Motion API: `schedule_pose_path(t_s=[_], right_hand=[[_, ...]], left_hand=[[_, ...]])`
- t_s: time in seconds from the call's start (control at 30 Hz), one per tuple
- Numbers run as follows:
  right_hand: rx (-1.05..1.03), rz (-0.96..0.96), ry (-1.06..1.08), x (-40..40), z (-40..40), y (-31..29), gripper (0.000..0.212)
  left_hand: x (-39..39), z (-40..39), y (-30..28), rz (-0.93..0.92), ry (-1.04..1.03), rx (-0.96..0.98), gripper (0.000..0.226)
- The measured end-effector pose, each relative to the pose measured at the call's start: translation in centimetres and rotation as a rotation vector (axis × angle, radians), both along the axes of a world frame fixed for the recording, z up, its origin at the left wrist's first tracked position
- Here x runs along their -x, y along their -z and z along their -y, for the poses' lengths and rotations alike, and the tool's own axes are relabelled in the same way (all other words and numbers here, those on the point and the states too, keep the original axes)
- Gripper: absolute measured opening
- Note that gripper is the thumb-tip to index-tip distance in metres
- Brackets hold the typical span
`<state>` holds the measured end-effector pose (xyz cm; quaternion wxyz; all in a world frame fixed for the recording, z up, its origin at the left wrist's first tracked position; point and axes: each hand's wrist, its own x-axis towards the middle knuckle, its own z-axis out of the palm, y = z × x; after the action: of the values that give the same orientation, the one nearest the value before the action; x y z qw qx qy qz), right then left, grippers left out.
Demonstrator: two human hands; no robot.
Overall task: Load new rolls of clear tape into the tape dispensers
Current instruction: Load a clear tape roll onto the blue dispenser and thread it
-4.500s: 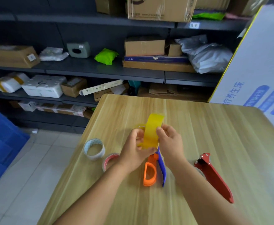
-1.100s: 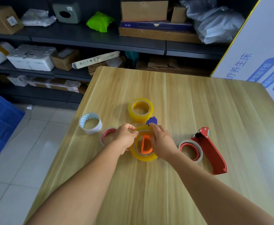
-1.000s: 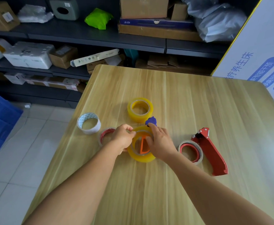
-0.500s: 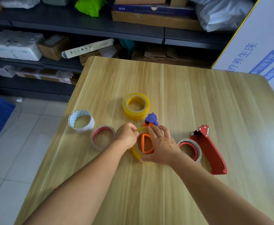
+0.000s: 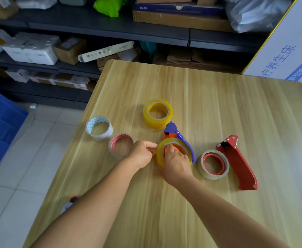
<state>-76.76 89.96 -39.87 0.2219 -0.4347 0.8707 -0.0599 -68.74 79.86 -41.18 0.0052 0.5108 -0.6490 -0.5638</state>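
— Where's the roll now?

— Centre of the frame: the yellow-tinted tape roll (image 5: pixel 171 149) sits over the orange hub of the blue dispenser (image 5: pixel 181 138) on the table (image 5: pixel 218 104). The right hand (image 5: pixel 176 163) has its fingers curled into the core; the left hand (image 5: pixel 143 153) pinches at the roll's left rim.

— What could go wrong?

— The roll looks tilted, so pushing it down may jam it on the hub. If the left pinch slips, the loose end could restick. The red dispenser (image 5: pixel 237 161), at right, already carries a roll.
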Motion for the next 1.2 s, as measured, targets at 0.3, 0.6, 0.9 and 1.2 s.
schedule_pose_path(t_s=[0.3,0.6,0.9,1.2], right_hand=[[-0.11,0.149,0.058,2.3,-1.4,-1.9,0.068],[-0.003,0.402,0.191,2.7,-2.8,-3.6,0.068],[0.285,0.859,0.181,3.1,-5.1,-4.8,0.042],[0.119,0.65,0.261,2.3,-4.0,-5.6,0.073]], left_hand=[[-1.3,-2.3,-0.6,-0.019,0.2,0.39,0.007],[-0.4,-0.1,-3.9,0.072,0.099,0.468,0.013],[-0.3,2.5,-7.0,-0.143,-0.11,0.178,0.016],[-0.2,1.0,-7.2,-0.162,-0.06,0.243,0.009]])
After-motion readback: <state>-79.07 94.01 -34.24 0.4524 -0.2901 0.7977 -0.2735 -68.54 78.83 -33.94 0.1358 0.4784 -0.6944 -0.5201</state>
